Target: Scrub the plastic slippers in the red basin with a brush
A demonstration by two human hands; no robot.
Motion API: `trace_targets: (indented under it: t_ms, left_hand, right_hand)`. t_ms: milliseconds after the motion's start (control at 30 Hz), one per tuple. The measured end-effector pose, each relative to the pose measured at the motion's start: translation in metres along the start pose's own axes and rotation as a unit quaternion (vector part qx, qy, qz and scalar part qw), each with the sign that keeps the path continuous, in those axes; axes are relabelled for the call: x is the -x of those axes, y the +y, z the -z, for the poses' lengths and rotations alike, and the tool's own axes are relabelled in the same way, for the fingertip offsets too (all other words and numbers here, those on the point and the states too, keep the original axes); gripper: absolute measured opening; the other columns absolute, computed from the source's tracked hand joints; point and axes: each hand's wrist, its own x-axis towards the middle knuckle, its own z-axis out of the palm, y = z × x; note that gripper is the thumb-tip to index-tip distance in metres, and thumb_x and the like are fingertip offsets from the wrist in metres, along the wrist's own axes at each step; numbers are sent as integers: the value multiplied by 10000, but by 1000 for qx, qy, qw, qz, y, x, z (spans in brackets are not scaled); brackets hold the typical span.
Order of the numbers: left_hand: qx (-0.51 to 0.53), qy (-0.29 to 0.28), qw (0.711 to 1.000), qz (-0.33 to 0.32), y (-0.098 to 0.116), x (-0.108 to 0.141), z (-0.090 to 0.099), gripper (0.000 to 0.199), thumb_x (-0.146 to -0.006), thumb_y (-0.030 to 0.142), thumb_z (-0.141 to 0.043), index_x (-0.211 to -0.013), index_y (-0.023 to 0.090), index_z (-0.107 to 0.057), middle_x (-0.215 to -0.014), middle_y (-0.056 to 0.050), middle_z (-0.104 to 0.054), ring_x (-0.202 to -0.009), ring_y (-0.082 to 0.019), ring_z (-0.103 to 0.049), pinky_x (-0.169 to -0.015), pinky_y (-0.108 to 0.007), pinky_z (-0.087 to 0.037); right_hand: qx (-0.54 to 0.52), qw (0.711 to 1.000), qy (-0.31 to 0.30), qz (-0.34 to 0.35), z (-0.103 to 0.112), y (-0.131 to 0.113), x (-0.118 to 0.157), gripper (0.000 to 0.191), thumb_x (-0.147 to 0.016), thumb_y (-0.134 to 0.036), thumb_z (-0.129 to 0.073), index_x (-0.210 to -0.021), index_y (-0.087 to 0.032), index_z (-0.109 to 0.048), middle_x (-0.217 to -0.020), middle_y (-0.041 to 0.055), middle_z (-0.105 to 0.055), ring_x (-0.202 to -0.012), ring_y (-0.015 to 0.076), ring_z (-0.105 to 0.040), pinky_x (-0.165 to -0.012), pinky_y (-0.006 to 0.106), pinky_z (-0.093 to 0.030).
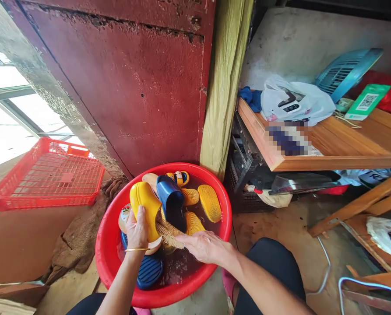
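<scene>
My left hand [138,229] is closed around a yellow clog [145,203], holding it tilted above the water. My right hand [206,246] grips a scrubbing brush [169,233] with tan bristles, set at the clog's opening. Both hands are over a red basin [162,299] of murky water. Beside the yellow clog rests a dark blue clog [170,197]. Several yellow slippers lie behind, one with its sole [210,203] turned up. A blue ridged sole [150,271] shows below my left hand. The brush's handle is hidden by my fingers.
A red plastic crate [47,175] stands at the left, near brown sacking [80,240]. Behind the basin are a red door [126,87] and a pale wooden post [226,87]. On the right, a wooden table [339,135] bears a plastic bag [297,100] and a blue fan [346,74].
</scene>
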Motion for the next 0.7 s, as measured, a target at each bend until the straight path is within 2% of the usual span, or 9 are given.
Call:
trace_targets:
  t_ms: [133, 267, 367, 400, 467, 533, 567, 633, 700]
  left_hand:
    - [-34, -39, 998, -27, 6, 4, 0, 572, -777, 618, -689, -1171, 205, -671, -1083, -58, -741, -891, -201, -699, -739, -263, -587]
    - [-52, -43, 998, -20, 16, 7, 3, 602, -770, 667, -671, -1114, 173, -690, -972, -62, -755, -785, -197, -697, -663, -274, -590]
    - [-65, -74, 995, -4, 16, 8, 6, 689, -759, 671, -678, -1218, 157, -653, -946, -59, -756, -725, -196, -694, -608, -279, -578]
    - [-84, -88, 992, -18, 15, 8, 7, 704, -759, 655, -688, -1255, 158, -638, -988, -67, -755, -762, -207, -703, -637, -289, -584]
    - [-147, -110, 979, -92, 13, 10, 8, 685, -759, 605, -708, -1284, 170, -635, -1141, -97, -734, -972, -261, -709, -819, -345, -594]
    - [-223, -128, 946, -199, 14, 11, 8, 641, -738, 565, -736, -1255, 193, -665, -1285, -118, -683, -1232, -321, -612, -1063, -424, -490]
    - [-253, -131, 928, -239, 15, 11, 8, 633, -726, 557, -745, -1246, 203, -673, -1320, -123, -665, -1300, -334, -561, -1128, -447, -428]
    - [-281, -106, 917, -261, 19, 11, 7, 648, -737, 574, -722, -1272, 214, -655, -1307, -125, -665, -1272, -333, -574, -1123, -461, -420]
    - [-279, -37, 936, -210, 22, 7, 9, 648, -802, 613, -627, -1305, 205, -619, -1194, -112, -696, -1088, -298, -653, -991, -441, -509]
  right_hand:
    - [100, 993, -58, -4, 14, -1, 3, 474, -1015, -355, -401, -1470, -447, -500, -1041, 28, -788, -886, 262, -751, -793, 366, -559]
    - [44, 996, -79, 14, 18, -1, 1, 491, -1025, -344, -379, -1497, -455, -453, -1286, -16, -717, -1041, 232, -726, -901, 348, -545]
    - [18, 994, -103, 30, 14, 1, 1, 477, -1003, -324, -422, -1453, -445, -522, -1345, -47, -682, -1088, 212, -710, -942, 317, -530]
    - [33, 993, -111, 28, 14, 2, 2, 473, -994, -318, -436, -1435, -450, -542, -1300, -45, -709, -1060, 215, -721, -924, 321, -537]
    - [90, 989, -117, 9, 17, 2, 5, 457, -984, -311, -451, -1394, -466, -582, -1129, -24, -776, -950, 232, -748, -846, 340, -557]
    - [143, 984, -110, -11, 24, 3, 9, 441, -993, -313, -441, -1374, -467, -600, -980, 3, -793, -863, 246, -755, -783, 350, -558]
    - [157, 983, -98, -18, 28, 5, 10, 440, -1000, -315, -431, -1381, -462, -594, -960, 14, -791, -857, 250, -753, -772, 352, -554]
    - [158, 985, -58, -31, 34, 8, 10, 456, -1008, -339, -428, -1443, -429, -534, -1008, 38, -781, -905, 259, -744, -782, 356, -547]
    - [144, 988, -16, -61, 33, 13, 6, 569, -986, -409, -487, -1544, -335, -404, -1081, 79, -764, -961, 279, -728, -802, 370, -547]
